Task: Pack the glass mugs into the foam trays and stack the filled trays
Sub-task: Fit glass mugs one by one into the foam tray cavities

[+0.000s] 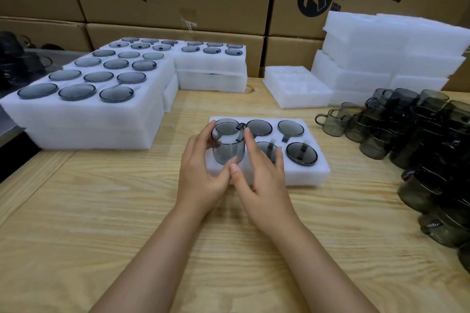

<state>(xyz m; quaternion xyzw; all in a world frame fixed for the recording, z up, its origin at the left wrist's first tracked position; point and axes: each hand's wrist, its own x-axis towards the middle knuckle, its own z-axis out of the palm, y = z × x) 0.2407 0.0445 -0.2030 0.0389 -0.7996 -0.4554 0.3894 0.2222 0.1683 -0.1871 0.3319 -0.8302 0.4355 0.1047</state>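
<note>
Beneath the grip, a foam tray (311,172) pocket is probably hidden; mug (228,145) is clasped upright by left hand (202,178), braced by right hand (263,181).

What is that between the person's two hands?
A glass mug, upright at the near-left pocket of the foam tray; the left hand grips it, the right hand touches its side. The head view shows it.

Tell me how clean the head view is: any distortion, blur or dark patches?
Head view: wide-angle distortion bends the cardboard boxes; the loose mugs at right merge into a dark mass; the held mug is sharp and evenly lit.
</note>
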